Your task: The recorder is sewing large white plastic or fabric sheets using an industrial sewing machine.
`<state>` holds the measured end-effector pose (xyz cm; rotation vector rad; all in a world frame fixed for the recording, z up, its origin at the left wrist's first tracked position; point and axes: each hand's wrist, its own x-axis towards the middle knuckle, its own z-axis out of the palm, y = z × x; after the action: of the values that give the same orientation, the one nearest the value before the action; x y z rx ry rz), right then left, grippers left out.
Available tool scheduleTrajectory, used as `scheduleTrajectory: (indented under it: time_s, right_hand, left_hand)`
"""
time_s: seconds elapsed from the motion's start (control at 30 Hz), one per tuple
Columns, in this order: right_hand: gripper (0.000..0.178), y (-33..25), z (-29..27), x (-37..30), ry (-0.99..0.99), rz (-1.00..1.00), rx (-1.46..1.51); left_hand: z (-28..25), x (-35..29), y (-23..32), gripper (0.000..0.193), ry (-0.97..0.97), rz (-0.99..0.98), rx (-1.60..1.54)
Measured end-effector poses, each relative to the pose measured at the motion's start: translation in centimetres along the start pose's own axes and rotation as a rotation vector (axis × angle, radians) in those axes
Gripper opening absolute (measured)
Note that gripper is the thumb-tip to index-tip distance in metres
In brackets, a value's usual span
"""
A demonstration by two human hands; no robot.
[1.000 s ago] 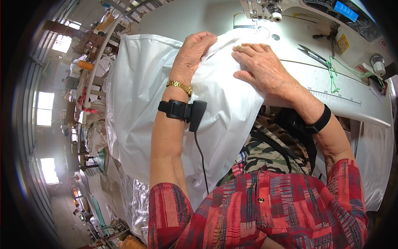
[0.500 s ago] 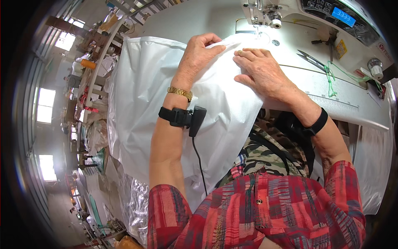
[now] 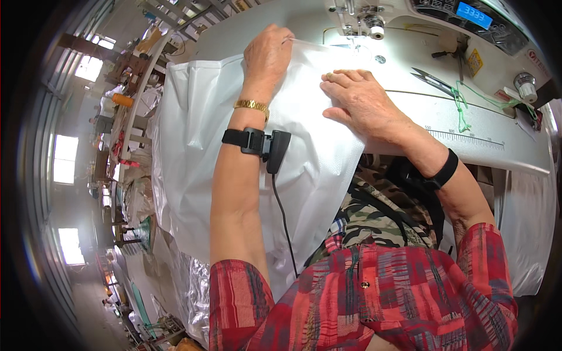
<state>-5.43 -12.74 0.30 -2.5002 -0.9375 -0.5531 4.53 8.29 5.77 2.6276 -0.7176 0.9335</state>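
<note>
A large white plastic-like sheet (image 3: 319,137) lies over the sewing machine bed and hangs down toward my lap. My left hand (image 3: 269,55) is closed on the sheet's far edge, left of the needle area. My right hand (image 3: 360,102) rests flat on the sheet near its right side, fingers stretched out and thumb apart. Just beyond my hands stands the sewing machine (image 3: 370,22), its lamp lighting the presser foot (image 3: 353,45). The sheet's far edge runs from my left hand to the foot.
Thread snips (image 3: 433,81) tied with green string (image 3: 462,111) lie on the bed at the right. A control panel (image 3: 474,16) with a lit blue display is at the upper right. A printed ruler (image 3: 465,137) marks the near table edge. An orange thread cone (image 3: 123,100) stands far left.
My left hand has moved away from me and slightly left, its fingers now closed on the sheet's edge, which looks straighter. My right hand stays flat on the sheet. The view has shifted a little.
</note>
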Motion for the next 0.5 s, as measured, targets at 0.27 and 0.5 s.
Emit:
scheduleTrajectory:
  time_s: [0.27, 0.5]
  right_hand:
    - [0.048, 0.2, 0.1, -0.2, -0.017, -0.007, 0.000]
    - [0.047, 0.2, 0.5, -0.3, -0.008, -0.004, -0.010]
  left_hand:
    - [-0.7, -1.1, 0.4, 0.011, -0.009, -0.029, -0.038]
    - [-1.9, -3.2, 1.7, 0.009, 0.053, 0.158, 0.102]
